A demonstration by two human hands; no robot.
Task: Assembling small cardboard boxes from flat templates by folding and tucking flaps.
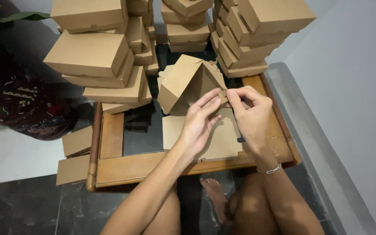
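Note:
A half-folded brown cardboard box (pixel 187 82) stands tilted on a low wooden table (pixel 122 167) with a dark glass top. My left hand (pixel 200 122) presses its fingers against the box's near corner flap. My right hand (pixel 251 113) pinches the same flap from the right between thumb and forefinger. Under both hands lies a flat, unfolded cardboard blank (pixel 220 139). A thin chain bracelet (pixel 270 169) circles my right wrist.
Stacks of folded brown boxes stand at the table's back: left stack (pixel 99 56), middle stack (pixel 187 30), right stack (pixel 251 35). Flat blanks (pixel 77 154) lean off the table's left side. A grey wall (pixel 349 87) runs along the right. My bare legs and foot (pixel 216 196) are below.

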